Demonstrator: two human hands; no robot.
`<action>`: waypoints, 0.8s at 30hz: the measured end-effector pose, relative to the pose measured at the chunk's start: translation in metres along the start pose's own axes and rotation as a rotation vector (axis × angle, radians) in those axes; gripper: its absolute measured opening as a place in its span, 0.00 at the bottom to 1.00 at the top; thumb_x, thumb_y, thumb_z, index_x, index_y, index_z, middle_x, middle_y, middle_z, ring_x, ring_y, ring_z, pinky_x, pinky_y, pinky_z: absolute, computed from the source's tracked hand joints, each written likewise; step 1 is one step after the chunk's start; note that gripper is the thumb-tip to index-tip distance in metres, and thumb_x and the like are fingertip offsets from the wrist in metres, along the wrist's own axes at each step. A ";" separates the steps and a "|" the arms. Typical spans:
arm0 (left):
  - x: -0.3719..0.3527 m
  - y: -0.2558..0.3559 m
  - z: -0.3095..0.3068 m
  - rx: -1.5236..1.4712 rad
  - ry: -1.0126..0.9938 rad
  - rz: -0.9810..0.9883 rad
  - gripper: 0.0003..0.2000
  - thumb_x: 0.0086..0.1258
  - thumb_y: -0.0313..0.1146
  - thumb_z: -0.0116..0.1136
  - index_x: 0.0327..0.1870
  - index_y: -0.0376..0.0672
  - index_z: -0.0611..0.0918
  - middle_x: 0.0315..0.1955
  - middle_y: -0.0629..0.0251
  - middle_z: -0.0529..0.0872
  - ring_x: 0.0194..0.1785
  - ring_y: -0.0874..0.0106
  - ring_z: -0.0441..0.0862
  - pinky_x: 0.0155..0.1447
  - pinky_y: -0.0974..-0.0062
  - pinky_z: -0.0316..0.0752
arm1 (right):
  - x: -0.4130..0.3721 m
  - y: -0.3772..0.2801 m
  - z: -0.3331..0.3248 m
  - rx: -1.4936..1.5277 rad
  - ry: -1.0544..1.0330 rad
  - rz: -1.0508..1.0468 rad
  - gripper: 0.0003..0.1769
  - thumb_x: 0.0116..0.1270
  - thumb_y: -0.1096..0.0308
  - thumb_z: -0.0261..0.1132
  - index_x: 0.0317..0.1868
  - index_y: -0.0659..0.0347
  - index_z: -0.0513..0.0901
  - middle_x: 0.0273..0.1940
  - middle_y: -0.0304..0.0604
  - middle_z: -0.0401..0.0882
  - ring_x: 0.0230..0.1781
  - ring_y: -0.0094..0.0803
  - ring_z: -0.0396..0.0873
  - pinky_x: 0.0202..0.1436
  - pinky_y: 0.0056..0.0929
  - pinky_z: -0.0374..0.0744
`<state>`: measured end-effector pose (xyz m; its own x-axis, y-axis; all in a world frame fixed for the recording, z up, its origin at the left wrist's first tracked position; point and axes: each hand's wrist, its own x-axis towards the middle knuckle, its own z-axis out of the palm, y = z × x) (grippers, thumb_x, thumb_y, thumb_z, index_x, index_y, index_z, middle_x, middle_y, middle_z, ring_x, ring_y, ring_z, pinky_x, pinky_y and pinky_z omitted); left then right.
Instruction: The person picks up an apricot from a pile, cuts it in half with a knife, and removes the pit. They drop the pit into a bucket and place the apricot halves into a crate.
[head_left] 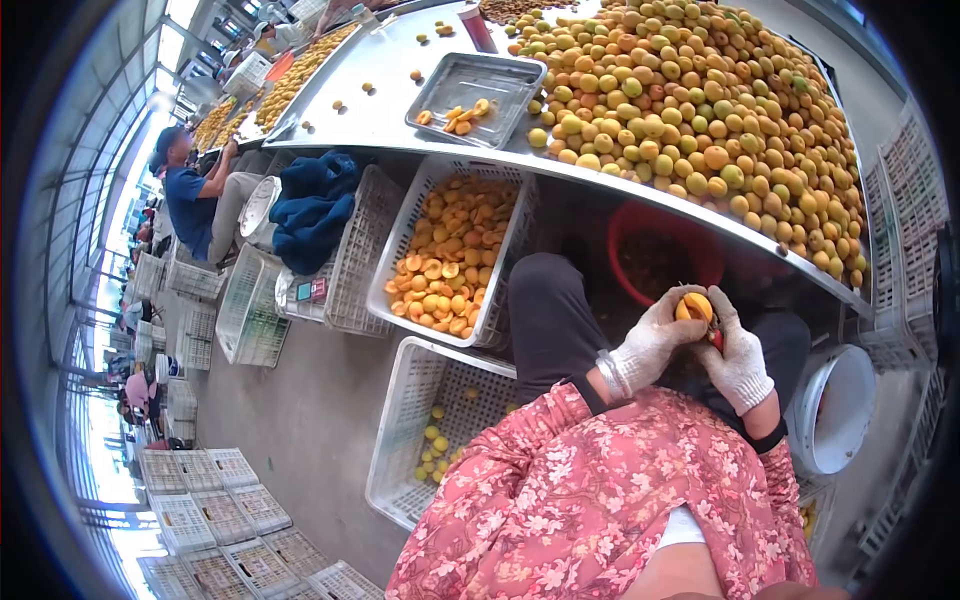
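My left hand (652, 348), in a white knit glove, is closed around an orange-yellow apricot (694, 307) above my lap. Pressed up against the fruit is my right hand (738, 356), gloved too, with its fingers wrapped round a small red-handled tool (716, 339). The tool's working end is hidden by the fruit and fingers, so whether it is a knife cannot be made out. Beneath the table edge, a red tub (664, 245) with dark contents stands just beyond my hands.
A big heap of apricots (700, 110) covers the metal table's right side. A metal tray (477, 98) holds a few halves. Left of my knees are a crate of apricot halves (452, 260) and a crate with greenish fruit (440, 430). A white bucket (835, 410) stands right. A person (195, 195) sits farther left.
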<state>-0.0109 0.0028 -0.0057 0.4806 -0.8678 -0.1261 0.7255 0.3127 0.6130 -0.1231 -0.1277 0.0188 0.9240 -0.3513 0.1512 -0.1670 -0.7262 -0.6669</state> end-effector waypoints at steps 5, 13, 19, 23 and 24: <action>-0.006 -0.001 -0.007 -0.022 -0.043 -0.013 0.27 0.63 0.21 0.57 0.66 0.38 0.71 0.55 0.59 0.79 0.60 0.68 0.78 0.67 0.71 0.71 | 0.002 0.008 0.010 0.359 -0.062 0.080 0.38 0.64 0.71 0.68 0.74 0.59 0.64 0.54 0.50 0.83 0.50 0.41 0.85 0.55 0.31 0.81; -0.009 0.002 -0.006 -0.214 -0.028 -0.023 0.19 0.73 0.26 0.51 0.64 0.37 0.72 0.61 0.54 0.76 0.65 0.60 0.75 0.72 0.57 0.69 | -0.003 -0.005 0.000 1.309 -0.033 0.576 0.25 0.68 0.72 0.65 0.65 0.57 0.73 0.29 0.33 0.78 0.17 0.16 0.69 0.19 0.17 0.66; 0.001 -0.007 -0.018 -0.370 0.001 0.000 0.17 0.76 0.32 0.53 0.63 0.41 0.73 0.60 0.53 0.77 0.66 0.56 0.74 0.70 0.55 0.71 | -0.007 0.016 0.027 0.365 0.086 -0.039 0.27 0.62 0.72 0.67 0.63 0.56 0.78 0.31 0.38 0.83 0.29 0.36 0.83 0.35 0.30 0.81; 0.001 -0.009 -0.024 -0.500 0.001 -0.070 0.16 0.79 0.39 0.52 0.63 0.46 0.73 0.61 0.55 0.78 0.63 0.57 0.77 0.65 0.53 0.75 | -0.005 0.008 0.026 0.238 0.079 -0.083 0.25 0.63 0.74 0.66 0.62 0.57 0.77 0.34 0.42 0.83 0.33 0.37 0.85 0.40 0.31 0.83; 0.000 -0.009 -0.028 -0.523 0.021 -0.096 0.17 0.79 0.40 0.52 0.64 0.48 0.72 0.58 0.56 0.80 0.59 0.59 0.80 0.62 0.53 0.77 | -0.002 0.013 0.034 0.451 0.161 -0.090 0.20 0.66 0.75 0.64 0.59 0.60 0.78 0.32 0.39 0.83 0.32 0.33 0.85 0.39 0.30 0.83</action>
<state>-0.0039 0.0110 -0.0332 0.4061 -0.8956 -0.1816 0.9128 0.3880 0.1277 -0.1155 -0.1164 -0.0153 0.8570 -0.4116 0.3101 0.1097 -0.4423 -0.8901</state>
